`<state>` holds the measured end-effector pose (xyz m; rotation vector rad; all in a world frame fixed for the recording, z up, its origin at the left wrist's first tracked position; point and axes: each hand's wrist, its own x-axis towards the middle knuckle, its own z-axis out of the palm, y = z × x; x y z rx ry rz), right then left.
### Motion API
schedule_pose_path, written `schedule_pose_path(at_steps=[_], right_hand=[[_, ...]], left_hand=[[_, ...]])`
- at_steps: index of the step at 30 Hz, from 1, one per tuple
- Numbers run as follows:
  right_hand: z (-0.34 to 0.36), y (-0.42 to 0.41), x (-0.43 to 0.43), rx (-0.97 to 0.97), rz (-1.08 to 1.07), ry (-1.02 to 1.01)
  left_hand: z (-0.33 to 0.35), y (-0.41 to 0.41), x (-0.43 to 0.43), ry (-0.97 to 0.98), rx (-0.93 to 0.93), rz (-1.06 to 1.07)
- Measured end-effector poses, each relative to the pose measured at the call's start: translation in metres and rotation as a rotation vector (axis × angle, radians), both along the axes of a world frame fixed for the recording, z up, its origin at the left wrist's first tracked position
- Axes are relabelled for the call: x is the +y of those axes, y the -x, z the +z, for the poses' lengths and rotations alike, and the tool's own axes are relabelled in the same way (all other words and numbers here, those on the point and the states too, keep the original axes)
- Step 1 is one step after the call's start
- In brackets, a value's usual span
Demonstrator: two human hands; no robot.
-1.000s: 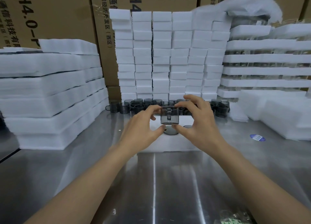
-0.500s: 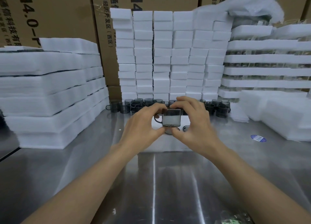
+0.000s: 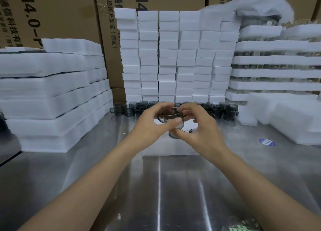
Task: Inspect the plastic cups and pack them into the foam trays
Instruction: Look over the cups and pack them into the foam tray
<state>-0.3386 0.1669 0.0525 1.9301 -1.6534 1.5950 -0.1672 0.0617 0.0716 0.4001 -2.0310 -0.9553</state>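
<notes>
On your shiny steel table [image 3: 156, 187], white foam blocks [image 3: 173, 57] stack high behind a flat foam tray [image 3: 156, 147]. Smoky, handled cups [image 3: 225, 111] line the tray's far side. Above it, your left hand [image 3: 149, 124] and right hand [image 3: 203, 131] pinch one translucent round cup [image 3: 173, 117] between curled fingers.

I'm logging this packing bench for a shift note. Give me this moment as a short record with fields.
held item: grey see-through cup, handle toward the left
left hand: grips the cup, thumb on its side
right hand: pinches the cup from the other side
beneath: white foam tray on the steel table
waiting stock: row of grey cups along the table's back
behind: stacked foam blocks
other: blue sticker on the table, right
</notes>
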Motion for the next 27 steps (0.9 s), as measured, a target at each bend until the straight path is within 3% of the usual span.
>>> schedule_pose_path(at_steps=[7, 15, 23, 27], right_hand=[[0.003, 0.012, 0.003, -0.075, -0.020, 0.012], [-0.004, 0.023, -0.002, -0.061, -0.127, -0.069], [-0.013, 0.030, -0.003, 0.137, -0.242, -0.331], [-0.014, 0.031, -0.005, 0.143, -0.258, -0.355]], left_hand=[[0.005, -0.021, -0.032, -0.212, -0.053, 0.113], [-0.009, -0.021, -0.043, -0.285, -0.070, 0.128], [-0.014, -0.016, -0.040, -0.138, -0.164, 0.080], [-0.012, -0.023, -0.037, -0.088, -0.256, 0.080]])
